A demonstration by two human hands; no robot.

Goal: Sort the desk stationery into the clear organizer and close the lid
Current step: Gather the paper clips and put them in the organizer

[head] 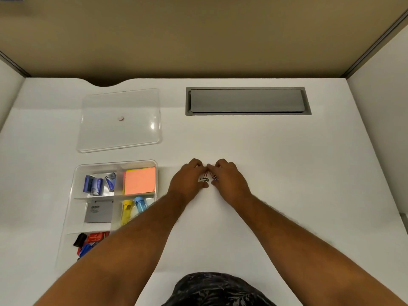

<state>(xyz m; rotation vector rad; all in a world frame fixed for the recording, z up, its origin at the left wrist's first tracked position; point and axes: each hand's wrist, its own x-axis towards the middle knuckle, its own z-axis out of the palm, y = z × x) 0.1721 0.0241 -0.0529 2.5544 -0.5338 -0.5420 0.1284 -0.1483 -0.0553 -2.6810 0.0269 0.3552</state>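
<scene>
While both arms reach in from the bottom of the frame, here's how it all sits:

Left hand [187, 181]: palm down at frame centre, forearm running up from the lower left and crossing over the near right corner of the organizer. Fingers curled in, tips pointing toward the other hand, narrow pinch around the clips. Can't tell if it's actually got one gripped or is just corralling them.

Right hand [229, 180]: pretty much a mirror of the left, forearm coming up from the lower right, wrist low on the desk, fingers curled in. The two hands' fingertips nearly meet at the top. Same deal, grip is too small to make out.

Paper clips [208, 178]: little bunch on the desk [287, 173] right between the two hands, a dark one plus red and blue-ish ones.

Clear organizer [76, 171]: left of frame, lid off. Upper cells hold blue bits and orange sticky notes [140, 181]. Middle cells hold a grey box [98, 212] and yellow and light blue items. Bottom cell has black, red and blue bits, partly hidden by the left forearm.

Lid [120, 120]: lying flat on the desk above the organizer, upper left, apart from it.

Grey hatch [247, 100]: set into the desk, upper right of centre.
</scene>
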